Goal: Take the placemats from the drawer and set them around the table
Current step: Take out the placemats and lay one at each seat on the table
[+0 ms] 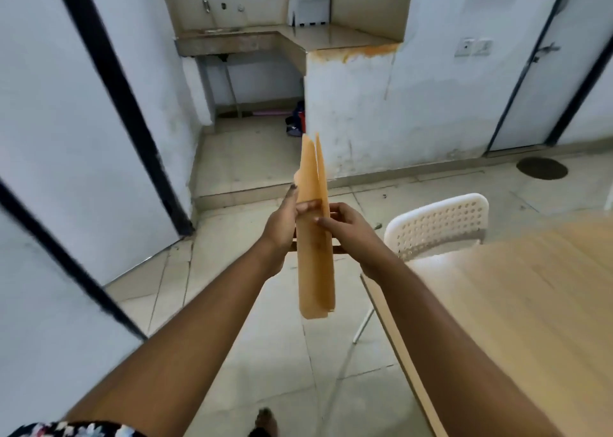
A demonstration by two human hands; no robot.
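A small stack of thin orange placemats (314, 264) stands on edge in front of me, seen almost edge-on, its sheets fanning apart at the top. My left hand (282, 224) grips the stack from the left, thumb across its face. My right hand (345, 226) pinches the right-hand sheets with fingers and thumb. The light wooden table (517, 307) lies at the right, its near-left edge just below my right forearm. No drawer is in view.
A white perforated chair (438, 224) is tucked at the table's far-left end. White partitions with black frames (109, 71) line the left. A stone counter with taps (252, 38) stands at the back. Tiled floor (252, 337) spreads below my arms.
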